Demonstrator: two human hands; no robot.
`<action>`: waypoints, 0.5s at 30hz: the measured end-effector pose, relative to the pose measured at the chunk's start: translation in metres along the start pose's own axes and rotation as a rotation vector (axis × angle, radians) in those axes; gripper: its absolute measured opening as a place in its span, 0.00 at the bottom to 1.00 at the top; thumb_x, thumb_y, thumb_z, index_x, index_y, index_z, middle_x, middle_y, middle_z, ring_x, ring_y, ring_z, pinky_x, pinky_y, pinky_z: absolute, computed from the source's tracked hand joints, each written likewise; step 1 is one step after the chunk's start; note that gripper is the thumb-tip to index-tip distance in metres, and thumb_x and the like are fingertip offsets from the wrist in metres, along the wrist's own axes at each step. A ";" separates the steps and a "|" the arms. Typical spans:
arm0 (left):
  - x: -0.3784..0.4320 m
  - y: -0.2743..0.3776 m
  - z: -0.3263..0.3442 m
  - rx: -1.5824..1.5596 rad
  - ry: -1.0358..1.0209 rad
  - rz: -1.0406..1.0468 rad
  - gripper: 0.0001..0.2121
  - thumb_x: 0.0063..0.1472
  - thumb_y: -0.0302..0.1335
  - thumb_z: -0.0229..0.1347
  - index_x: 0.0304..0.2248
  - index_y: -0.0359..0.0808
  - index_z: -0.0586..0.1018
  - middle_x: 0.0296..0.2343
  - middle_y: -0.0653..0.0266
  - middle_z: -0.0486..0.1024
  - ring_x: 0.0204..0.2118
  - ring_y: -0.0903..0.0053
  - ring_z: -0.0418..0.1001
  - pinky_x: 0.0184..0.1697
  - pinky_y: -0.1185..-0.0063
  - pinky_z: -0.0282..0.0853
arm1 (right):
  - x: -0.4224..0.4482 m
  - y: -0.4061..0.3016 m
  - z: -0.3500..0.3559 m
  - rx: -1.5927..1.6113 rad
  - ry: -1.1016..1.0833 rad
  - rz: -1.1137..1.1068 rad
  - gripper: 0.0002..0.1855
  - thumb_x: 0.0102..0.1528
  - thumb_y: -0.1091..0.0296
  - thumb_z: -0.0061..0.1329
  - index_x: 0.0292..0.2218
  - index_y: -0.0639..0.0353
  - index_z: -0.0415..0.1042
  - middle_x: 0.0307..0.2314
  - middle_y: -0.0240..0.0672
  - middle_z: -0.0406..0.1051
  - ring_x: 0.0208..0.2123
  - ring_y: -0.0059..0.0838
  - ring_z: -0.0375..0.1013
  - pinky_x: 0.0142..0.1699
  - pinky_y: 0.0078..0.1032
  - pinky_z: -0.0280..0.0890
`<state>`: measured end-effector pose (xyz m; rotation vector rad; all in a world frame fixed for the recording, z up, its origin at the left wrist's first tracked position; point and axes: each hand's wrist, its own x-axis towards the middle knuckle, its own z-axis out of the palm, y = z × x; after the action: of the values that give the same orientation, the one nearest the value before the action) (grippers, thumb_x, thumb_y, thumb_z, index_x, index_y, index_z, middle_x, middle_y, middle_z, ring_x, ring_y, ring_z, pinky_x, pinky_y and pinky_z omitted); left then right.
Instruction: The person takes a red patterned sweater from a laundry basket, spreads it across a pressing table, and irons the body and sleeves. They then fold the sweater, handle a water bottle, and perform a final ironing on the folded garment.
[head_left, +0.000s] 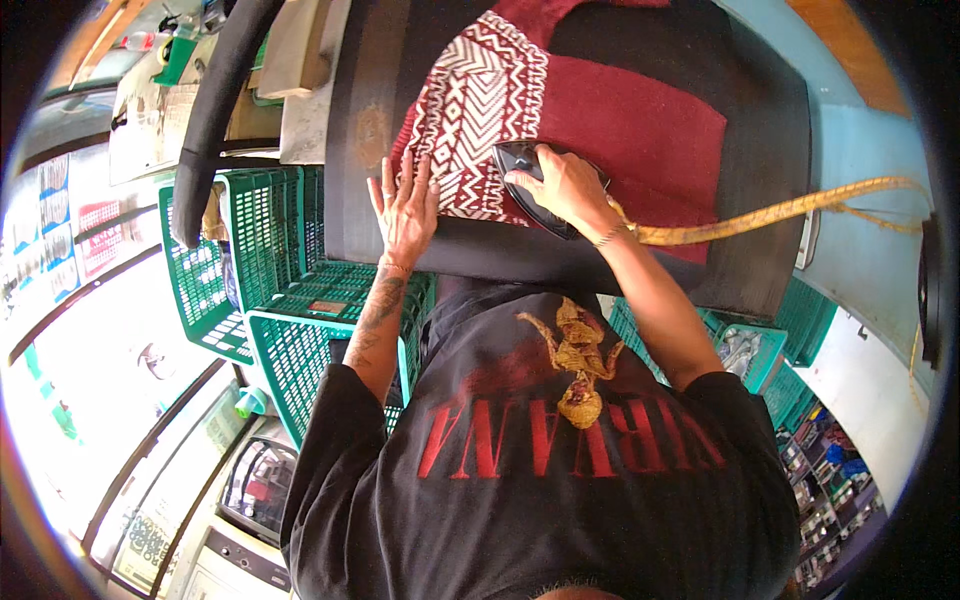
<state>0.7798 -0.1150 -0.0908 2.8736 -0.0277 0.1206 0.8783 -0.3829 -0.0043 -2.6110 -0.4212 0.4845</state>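
Note:
A dark red knitted sweater (630, 135) with a white geometric band lies spread on a black padded ironing table (757, 247). My right hand (574, 187) is closed around the handle of a black clothes iron (532, 202). The iron rests on the sweater, where the patterned band meets the plain red part. A yellow cloth-covered cord (720, 225) runs from the iron's rear off to the right. My left hand (406, 202) lies flat, fingers spread, at the sweater's left edge beside the patterned band. It grips nothing.
Green plastic crates (262, 232) stand left of the table, and more crates (806, 322) are below on the right. A black padded arm (210, 127) juts out at the upper left. A washing machine (232, 562) stands at the lower left. A light blue wall (862, 157) borders the right side.

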 end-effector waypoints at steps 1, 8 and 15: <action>-0.002 -0.012 -0.002 0.032 -0.028 -0.037 0.25 0.72 0.40 0.48 0.66 0.48 0.67 0.67 0.61 0.60 0.72 0.53 0.47 0.70 0.47 0.37 | 0.008 -0.003 0.004 -0.012 0.000 -0.009 0.35 0.57 0.33 0.55 0.34 0.65 0.73 0.25 0.62 0.75 0.31 0.63 0.78 0.35 0.52 0.72; -0.014 -0.039 0.003 -0.248 -0.021 -0.038 0.25 0.73 0.38 0.47 0.66 0.47 0.66 0.68 0.59 0.57 0.72 0.51 0.44 0.71 0.48 0.34 | 0.049 -0.023 -0.014 0.108 -0.154 0.085 0.31 0.56 0.37 0.58 0.39 0.63 0.79 0.28 0.51 0.79 0.33 0.50 0.82 0.39 0.43 0.73; 0.040 -0.048 -0.053 -0.571 0.267 -0.033 0.24 0.77 0.38 0.37 0.65 0.34 0.67 0.66 0.52 0.61 0.72 0.54 0.48 0.73 0.60 0.41 | -0.001 -0.094 0.074 0.076 0.003 -0.040 0.32 0.58 0.38 0.56 0.36 0.67 0.72 0.21 0.58 0.75 0.27 0.62 0.77 0.34 0.52 0.71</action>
<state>0.8164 -0.0556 -0.0493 2.2686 0.0317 0.4158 0.8286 -0.2754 -0.0207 -2.5247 -0.4444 0.4740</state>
